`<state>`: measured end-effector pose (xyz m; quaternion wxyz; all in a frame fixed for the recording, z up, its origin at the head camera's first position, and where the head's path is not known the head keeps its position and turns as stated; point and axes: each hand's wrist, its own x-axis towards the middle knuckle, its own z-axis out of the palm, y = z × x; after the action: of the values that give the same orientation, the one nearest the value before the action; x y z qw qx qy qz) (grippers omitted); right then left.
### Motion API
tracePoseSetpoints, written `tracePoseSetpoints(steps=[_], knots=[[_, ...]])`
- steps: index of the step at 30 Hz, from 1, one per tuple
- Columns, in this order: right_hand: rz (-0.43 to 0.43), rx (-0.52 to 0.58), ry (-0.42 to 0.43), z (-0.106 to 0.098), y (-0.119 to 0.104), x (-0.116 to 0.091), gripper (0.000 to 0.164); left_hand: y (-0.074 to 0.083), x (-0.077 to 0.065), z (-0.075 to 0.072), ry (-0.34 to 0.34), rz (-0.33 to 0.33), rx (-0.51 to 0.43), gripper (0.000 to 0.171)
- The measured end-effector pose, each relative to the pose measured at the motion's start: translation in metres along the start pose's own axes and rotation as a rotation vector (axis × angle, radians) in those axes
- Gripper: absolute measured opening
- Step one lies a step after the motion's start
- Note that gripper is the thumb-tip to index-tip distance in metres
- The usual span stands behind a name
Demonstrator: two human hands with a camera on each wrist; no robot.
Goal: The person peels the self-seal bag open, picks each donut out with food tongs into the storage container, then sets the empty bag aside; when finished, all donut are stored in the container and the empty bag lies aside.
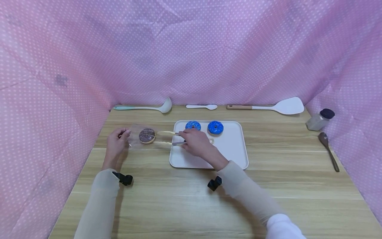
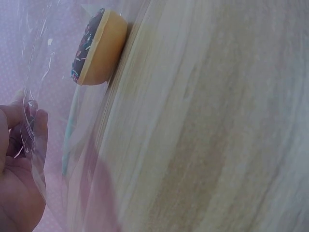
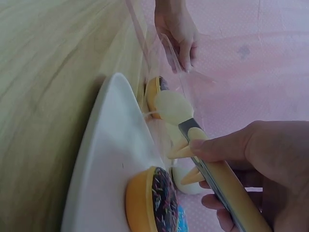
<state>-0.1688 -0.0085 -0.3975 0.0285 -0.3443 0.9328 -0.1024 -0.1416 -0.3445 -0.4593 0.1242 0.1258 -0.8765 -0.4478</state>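
Observation:
My left hand (image 1: 115,144) pinches the edge of a clear plastic bag (image 1: 134,131) at the left of the table. Inside the bag lies a chocolate-frosted donut (image 1: 147,135) with sprinkles, also seen through the film in the left wrist view. My right hand (image 1: 197,142) grips a pair of tongs (image 3: 227,188) with metal arms and cream tips. Those tips are spread apart and point left, close to the bagged donut. Under the right hand is a white tray (image 1: 232,151). Another chocolate donut (image 3: 159,200) on it shows in the right wrist view, hidden by my hand from the head view.
Two blue-frosted donuts, a nearer-centre one (image 1: 193,124) and a right one (image 1: 215,128), sit at the tray's back. Along the rear edge lie a ladle (image 1: 165,106), a small white spoon (image 1: 212,107) and a spatula (image 1: 289,106). A black-lidded jar (image 1: 317,122) and brown spoon (image 1: 328,149) are right.

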Motion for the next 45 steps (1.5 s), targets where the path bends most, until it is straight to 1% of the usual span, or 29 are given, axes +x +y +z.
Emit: tracePoseSetpoints(steps=[7, 11, 14, 22, 28, 32, 39, 45], knots=[[0.043, -0.017, -0.010, 0.006, -0.014, 0.008, 0.045, 0.001, 0.000, 0.000, 0.002, 0.014, 0.000, 0.037], [0.047, -0.028, 0.011, 0.009, -0.019, 0.012, 0.049, 0.002, 0.000, 0.001, -0.003, 0.019, -0.003, 0.037], [0.051, -0.031, 0.010, 0.011, -0.022, 0.014, 0.051, 0.002, 0.000, 0.001, -0.005, 0.017, -0.009, 0.036], [0.117, -0.023, -0.051, 0.014, -0.034, 0.020, 0.056, 0.003, -0.001, 0.001, -0.014, 0.005, -0.006, 0.034], [0.152, -0.029, -0.074, 0.014, -0.041, 0.025, 0.056, 0.003, 0.001, 0.003, 0.022, 0.035, 0.023, 0.031], [0.167, -0.020, -0.086, 0.016, -0.043, 0.029, 0.056, 0.003, 0.001, 0.004, 0.026, 0.032, 0.032, 0.030], [0.168, -0.004, -0.084, 0.019, -0.043, 0.030, 0.055, 0.001, 0.001, 0.003, 0.015, 0.030, 0.039, 0.032], [0.148, 0.021, -0.077, 0.016, -0.042, 0.026, 0.057, -0.001, 0.000, 0.002, -0.007, -0.007, 0.013, 0.036]])
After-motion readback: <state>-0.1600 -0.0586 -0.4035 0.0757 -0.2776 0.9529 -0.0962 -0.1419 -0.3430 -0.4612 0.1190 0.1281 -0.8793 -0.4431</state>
